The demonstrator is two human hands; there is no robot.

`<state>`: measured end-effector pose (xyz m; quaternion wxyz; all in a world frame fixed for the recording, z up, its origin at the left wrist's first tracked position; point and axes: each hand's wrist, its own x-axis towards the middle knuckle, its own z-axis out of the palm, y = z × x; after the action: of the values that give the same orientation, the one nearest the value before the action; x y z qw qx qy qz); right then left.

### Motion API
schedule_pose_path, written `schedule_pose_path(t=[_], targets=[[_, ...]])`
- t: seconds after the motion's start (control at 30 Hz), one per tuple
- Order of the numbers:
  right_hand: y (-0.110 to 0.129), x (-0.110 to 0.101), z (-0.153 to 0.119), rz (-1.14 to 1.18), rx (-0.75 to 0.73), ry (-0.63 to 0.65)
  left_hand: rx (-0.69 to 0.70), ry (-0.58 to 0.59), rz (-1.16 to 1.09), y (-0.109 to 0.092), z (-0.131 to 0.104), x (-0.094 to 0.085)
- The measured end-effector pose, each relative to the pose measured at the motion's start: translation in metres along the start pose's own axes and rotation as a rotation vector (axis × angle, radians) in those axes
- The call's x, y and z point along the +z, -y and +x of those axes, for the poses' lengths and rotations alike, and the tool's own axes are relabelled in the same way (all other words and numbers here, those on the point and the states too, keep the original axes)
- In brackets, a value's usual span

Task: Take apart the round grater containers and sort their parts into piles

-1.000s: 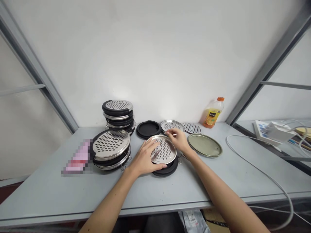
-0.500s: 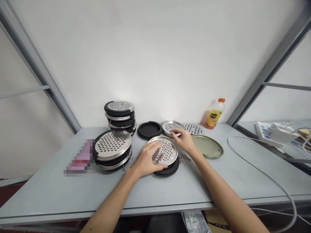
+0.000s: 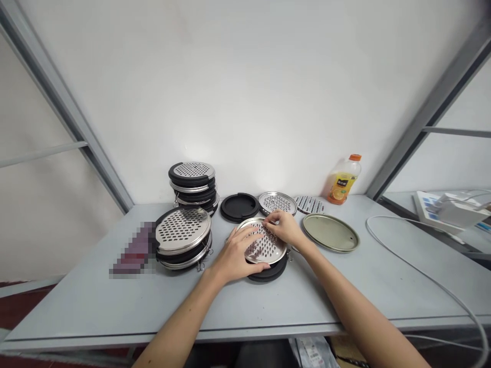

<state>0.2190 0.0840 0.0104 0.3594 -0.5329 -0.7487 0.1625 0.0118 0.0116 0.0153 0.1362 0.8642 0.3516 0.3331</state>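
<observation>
A round metal grater plate (image 3: 273,249) rests over a black round base (image 3: 268,274) near the middle of the table. Across its left side lies my left hand (image 3: 235,256), fingers over the holes and thumb at the near rim, gripping it. My right hand (image 3: 286,228) is at the plate's far right part, with thumb and fingertips pinched together over the surface. Whatever that pinch holds is too small or hidden to name. A small wire clip (image 3: 290,256) shows at the base's right edge.
Stacked graters with black rims (image 3: 183,232) stand left, with another stack (image 3: 192,176) behind. At the back are a black round lid (image 3: 240,206), a grater disc (image 3: 276,203) and a perforated sheet (image 3: 310,204). An olive-coloured round tray (image 3: 330,232), juice bottle (image 3: 344,181) and white cable (image 3: 412,271) lie right.
My right hand has come down and nearer, from above the plate's far edge onto its surface. My left hand stays on the plate. The whole view has shifted slightly.
</observation>
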Motion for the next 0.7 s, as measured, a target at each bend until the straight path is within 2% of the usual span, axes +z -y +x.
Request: schedule_pose_path(t=[0.1, 0.17, 0.23, 0.27, 0.33, 0.4, 0.47, 0.5, 0.53, 0.57, 0.63, 0.7], targets=[[0.001, 0.002, 0.000, -0.025, -0.029, -0.006, -0.043, 0.024, 0.081, -0.017, -0.006, -0.004], [0.002, 0.003, -0.001, -0.039, -0.066, -0.003, 0.007, 0.015, 0.173, -0.038, -0.016, -0.016], [0.003, 0.004, -0.003, -0.044, -0.100, 0.010, 0.082, -0.056, 0.233, -0.057, -0.028, -0.038], [0.004, 0.003, -0.004, -0.041, -0.112, 0.017, 0.087, -0.127, 0.256, -0.062, -0.034, -0.052], [0.005, 0.003, -0.005, -0.027, -0.123, 0.017, 0.057, -0.304, 0.285, -0.057, -0.047, -0.085], [0.005, 0.002, -0.005, -0.005, -0.120, 0.005, -0.123, -0.536, 0.285, -0.030, -0.060, -0.121], [0.005, 0.003, -0.005, 0.010, -0.119, 0.000, -0.394, -0.763, 0.246, 0.011, -0.075, -0.152], [0.005, 0.003, -0.004, 0.014, -0.119, -0.002, -0.537, -0.783, 0.237, 0.033, -0.083, -0.165], [0.004, 0.004, -0.004, 0.016, -0.122, -0.004, -0.654, -0.743, 0.238, 0.054, -0.090, -0.175], [0.004, 0.005, -0.004, 0.017, -0.125, -0.007, -0.729, -0.640, 0.257, 0.074, -0.098, -0.182], [0.002, 0.006, -0.003, 0.019, -0.127, -0.020, -0.791, -0.403, 0.313, 0.102, -0.111, -0.190], [0.002, 0.007, -0.003, 0.028, -0.120, -0.037, -0.791, -0.349, 0.358, 0.116, -0.118, -0.190]])
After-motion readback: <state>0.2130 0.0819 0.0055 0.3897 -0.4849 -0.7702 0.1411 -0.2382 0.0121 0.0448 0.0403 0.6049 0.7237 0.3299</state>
